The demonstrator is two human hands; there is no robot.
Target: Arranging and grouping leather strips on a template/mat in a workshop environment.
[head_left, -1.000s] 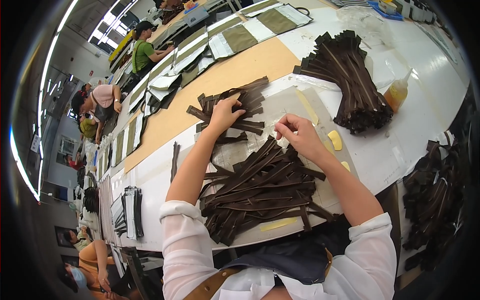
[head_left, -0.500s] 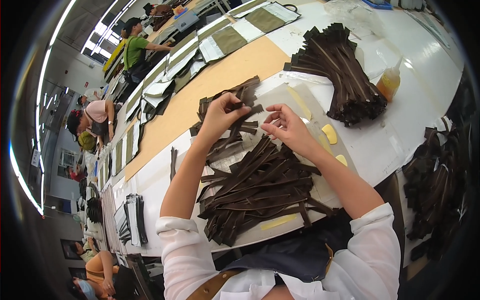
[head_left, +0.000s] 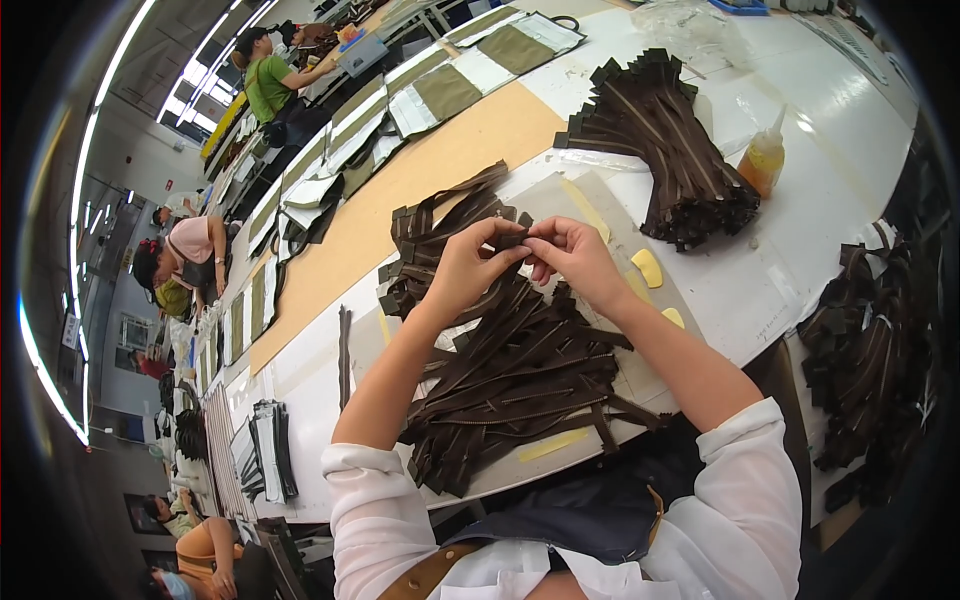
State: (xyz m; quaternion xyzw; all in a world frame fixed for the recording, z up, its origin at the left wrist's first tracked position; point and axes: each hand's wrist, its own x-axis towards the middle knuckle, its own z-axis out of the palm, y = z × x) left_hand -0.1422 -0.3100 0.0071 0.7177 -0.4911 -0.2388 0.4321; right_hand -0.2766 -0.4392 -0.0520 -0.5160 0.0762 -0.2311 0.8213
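Between my two hands is the end of a dark brown zipper (head_left: 512, 240). My left hand (head_left: 478, 262) pinches it, and my right hand (head_left: 568, 252) closes on the same end from the other side, fingertips meeting. A loose heap of brown zippers (head_left: 510, 385) lies on the table just below my hands, some with metal teeth showing. Past my left hand rests a smaller pile of zippers (head_left: 440, 220), ends roughly aligned. Farther right stands a big bundle of zippers (head_left: 690, 150), gathered at its middle and fanned at the far end.
A bottle of amber liquid (head_left: 763, 160) stands beside the big bundle. Yellow pieces (head_left: 648, 268) lie right of my hand. More zippers (head_left: 865, 350) hang at the far right. Green and white fabric panels (head_left: 430, 105) line the table's far side. Co-workers (head_left: 270, 85) work at the left.
My right hand has moved in to meet my left and now grips the zipper end too. The left hand has come slightly nearer and to the right.
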